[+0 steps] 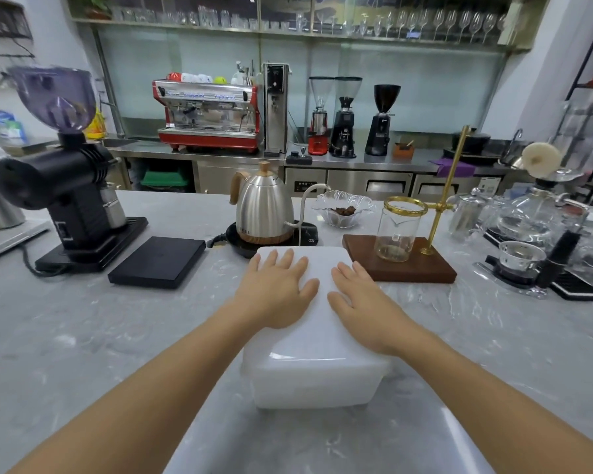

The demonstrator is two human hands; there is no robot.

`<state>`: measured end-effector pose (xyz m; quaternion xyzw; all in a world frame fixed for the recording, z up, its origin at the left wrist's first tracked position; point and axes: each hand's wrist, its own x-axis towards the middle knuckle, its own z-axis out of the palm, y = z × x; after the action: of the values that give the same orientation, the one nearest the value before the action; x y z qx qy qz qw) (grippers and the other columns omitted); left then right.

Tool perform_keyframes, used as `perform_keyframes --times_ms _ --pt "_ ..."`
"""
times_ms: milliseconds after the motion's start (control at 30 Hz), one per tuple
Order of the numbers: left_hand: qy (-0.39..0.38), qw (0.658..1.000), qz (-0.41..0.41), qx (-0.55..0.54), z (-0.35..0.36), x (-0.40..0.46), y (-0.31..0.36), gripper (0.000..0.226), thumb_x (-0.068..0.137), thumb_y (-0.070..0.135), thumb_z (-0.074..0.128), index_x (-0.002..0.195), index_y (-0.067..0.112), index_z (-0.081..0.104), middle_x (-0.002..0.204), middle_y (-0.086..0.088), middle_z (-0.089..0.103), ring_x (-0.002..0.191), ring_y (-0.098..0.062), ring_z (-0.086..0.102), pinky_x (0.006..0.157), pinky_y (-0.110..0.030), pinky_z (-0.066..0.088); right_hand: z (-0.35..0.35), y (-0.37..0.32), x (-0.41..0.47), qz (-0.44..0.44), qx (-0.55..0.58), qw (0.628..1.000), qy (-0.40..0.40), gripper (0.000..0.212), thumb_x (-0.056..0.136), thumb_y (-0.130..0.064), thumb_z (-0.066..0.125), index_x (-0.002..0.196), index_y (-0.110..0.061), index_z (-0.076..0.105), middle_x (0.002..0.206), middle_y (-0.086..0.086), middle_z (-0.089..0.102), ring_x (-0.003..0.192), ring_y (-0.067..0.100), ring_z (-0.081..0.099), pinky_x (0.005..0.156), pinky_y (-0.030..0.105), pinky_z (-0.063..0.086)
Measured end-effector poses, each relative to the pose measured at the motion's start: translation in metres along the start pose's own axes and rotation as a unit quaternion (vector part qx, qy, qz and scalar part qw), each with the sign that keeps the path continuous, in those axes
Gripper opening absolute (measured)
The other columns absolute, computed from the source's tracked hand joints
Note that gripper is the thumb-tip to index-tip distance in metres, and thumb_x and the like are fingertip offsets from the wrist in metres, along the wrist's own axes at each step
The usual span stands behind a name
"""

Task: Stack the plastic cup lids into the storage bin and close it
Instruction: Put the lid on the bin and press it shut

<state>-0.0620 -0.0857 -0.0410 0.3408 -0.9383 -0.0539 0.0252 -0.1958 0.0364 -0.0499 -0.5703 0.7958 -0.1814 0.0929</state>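
A white translucent storage bin [314, 381] stands on the grey marble counter in front of me, with its white cover [319, 323] lying on top. My left hand [278, 289] lies flat on the left half of the cover, fingers straight and spread. My right hand [363, 302] lies flat on the right half in the same way. Both palms press down on the cover. No cup lids are visible; the bin's inside is hidden by the cover and the cloudy walls.
Just behind the bin stand a steel gooseneck kettle [264, 206] on its black base and a wooden pour-over stand [399, 265] with a glass jug. A black scale [158, 261] and a black grinder [72, 186] are to the left. Glassware [534, 227] crowds the right.
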Motion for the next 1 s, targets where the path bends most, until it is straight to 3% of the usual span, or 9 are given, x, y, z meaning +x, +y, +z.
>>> perform_keyframes --times_ms 67,133,167,267,333,367,433,767,1000 --pt "0.063 0.998 0.001 0.003 -0.007 -0.012 0.006 0.048 0.106 0.044 0.029 0.133 0.015 0.057 0.148 -0.008 0.052 0.141 -0.032 0.041 0.117 -0.047 0.026 -0.003 -0.004 -0.005 0.005 0.011 1.000 0.014 0.057 0.104 -0.037 0.031 0.156 -0.016 0.019 0.165 -0.005 0.008 0.151 0.011 -0.003 0.120 0.032 0.009" --pt "0.118 0.992 0.000 0.044 -0.015 -0.026 0.015 0.035 0.105 0.032 0.033 0.096 0.015 0.061 0.114 -0.007 0.064 0.114 -0.031 0.057 0.093 -0.040 0.038 -0.005 -0.007 -0.012 0.010 0.025 0.998 0.055 0.052 0.103 -0.037 0.037 0.151 -0.019 0.033 0.162 -0.005 0.022 0.151 0.011 0.010 0.118 0.031 0.017" --pt "0.121 0.991 -0.008 0.047 -0.019 -0.034 0.019 0.035 0.106 0.031 0.033 0.094 0.015 0.062 0.110 -0.006 0.063 0.110 -0.030 0.058 0.088 -0.039 0.038 -0.009 -0.008 -0.018 0.008 0.033 0.997 0.072 0.049 0.102 -0.036 0.041 0.148 -0.021 0.039 0.160 -0.005 0.028 0.149 0.011 0.017 0.116 0.030 0.020" --pt "0.054 0.998 -0.011 -0.010 -0.021 -0.057 0.021 0.042 0.106 0.043 0.029 0.103 0.016 0.061 0.112 -0.007 0.059 0.118 -0.031 0.055 0.097 -0.043 0.041 -0.014 -0.005 -0.033 -0.007 0.089 0.994 0.062 0.049 0.101 -0.035 0.045 0.148 -0.023 0.040 0.161 -0.007 0.026 0.148 0.009 0.019 0.116 0.024 0.015" --pt "0.003 0.999 -0.006 -0.043 -0.014 -0.076 0.018 0.054 0.103 0.057 0.022 0.127 0.023 0.057 0.139 -0.006 0.054 0.140 -0.031 0.041 0.113 -0.050 0.032 -0.011 -0.004 -0.045 -0.017 0.120 0.992 0.040 0.056 0.100 -0.042 0.043 0.152 -0.025 0.031 0.163 -0.012 0.016 0.149 0.004 0.010 0.115 0.023 0.009" --pt "-0.017 0.999 -0.001 -0.049 -0.009 -0.085 0.018 0.063 0.101 0.062 0.019 0.147 0.028 0.045 0.160 -0.005 0.038 0.153 -0.029 0.024 0.121 -0.050 0.021 -0.007 -0.004 -0.050 -0.023 0.119 0.992 0.037 0.059 0.100 -0.046 0.041 0.154 -0.025 0.027 0.163 -0.014 0.012 0.149 0.002 0.005 0.115 0.022 0.006" --pt "-0.016 0.999 0.003 -0.046 0.005 -0.095 0.019 0.073 0.099 0.068 0.014 0.162 0.032 0.014 0.173 0.002 0.002 0.158 -0.020 -0.004 0.127 -0.047 0.004 0.006 -0.006 -0.058 -0.035 0.072 0.995 0.056 0.062 0.099 -0.049 0.036 0.155 -0.024 0.024 0.163 -0.017 0.011 0.148 -0.001 -0.004 0.113 0.020 0.004" --pt "0.044 0.997 0.012 -0.064 0.012 -0.083 0.008 0.074 0.098 0.069 0.017 0.162 0.032 0.017 0.173 0.005 0.005 0.158 -0.015 -0.002 0.128 -0.043 0.004 0.019 -0.015 -0.048 -0.020 0.009 0.996 0.082 0.065 0.098 -0.050 0.031 0.155 -0.021 0.021 0.164 -0.011 0.013 0.150 0.006 -0.005 0.120 0.030 0.005" --pt "0.051 0.997 0.010 -0.058 0.013 -0.084 0.002 0.069 0.102 0.063 0.022 0.163 0.032 0.016 0.173 0.006 0.005 0.158 -0.015 -0.001 0.128 -0.042 0.004 0.026 -0.019 -0.042 -0.013 0.023 0.995 0.101 0.065 0.097 -0.050 0.034 0.154 -0.024 0.023 0.163 -0.013 0.014 0.150 0.006 -0.005 0.110 0.022 0.001"
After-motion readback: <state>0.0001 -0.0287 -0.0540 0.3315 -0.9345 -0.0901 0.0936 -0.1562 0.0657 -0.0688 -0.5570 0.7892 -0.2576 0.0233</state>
